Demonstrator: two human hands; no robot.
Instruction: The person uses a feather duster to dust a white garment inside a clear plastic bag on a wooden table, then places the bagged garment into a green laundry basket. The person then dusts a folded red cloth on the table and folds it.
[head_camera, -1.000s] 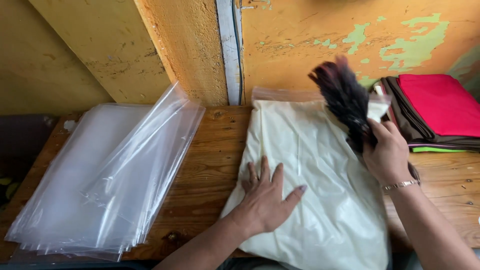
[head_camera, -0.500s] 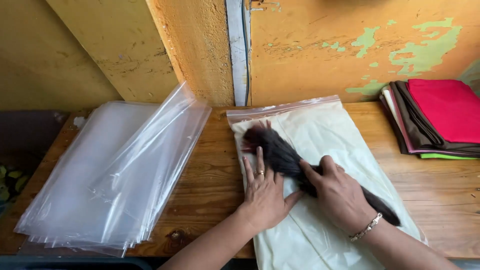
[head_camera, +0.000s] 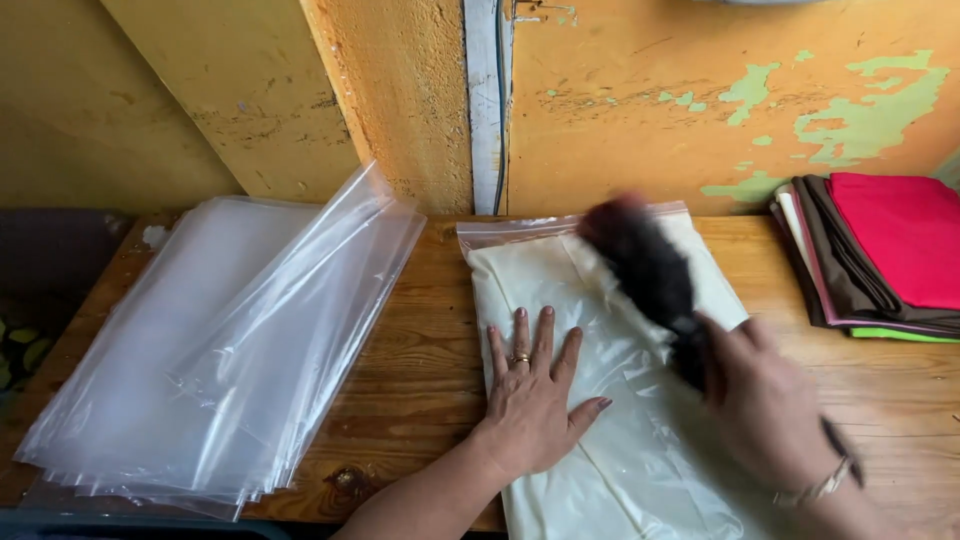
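Left hand: I see my left hand (head_camera: 533, 400) lying flat, palm down, on the bagged cloth (head_camera: 620, 400). The fingers (head_camera: 520, 335) are spread wide and straight and grip nothing; there is a ring on one of them.
Right hand: my right hand (head_camera: 765, 400) is blurred. It is closed around the lower end of a dark brush (head_camera: 645, 265), but how tight the fingers are I cannot tell. A bracelet (head_camera: 815, 487) is on the wrist.
Brush: it lies slanted over the upper right part of the bag, the fluffy end (very blurred) near the bag's sealed top edge.
Bagged cloth: a cream folded cloth inside a clear plastic bag, on the wooden tabletop (head_camera: 430, 350) at the middle, reaching from the back edge down to the front edge.
Empty bags: a stack of clear plastic bags (head_camera: 220, 350) covers the left part of the tabletop, just beside the bagged cloth but apart from it.
Folded cloths: a pile of folded cloths (head_camera: 880, 255), red on top, with brown and green under it, at the right back corner.
Wall: a yellow wall with peeling paint (head_camera: 700, 100) stands behind the tabletop.
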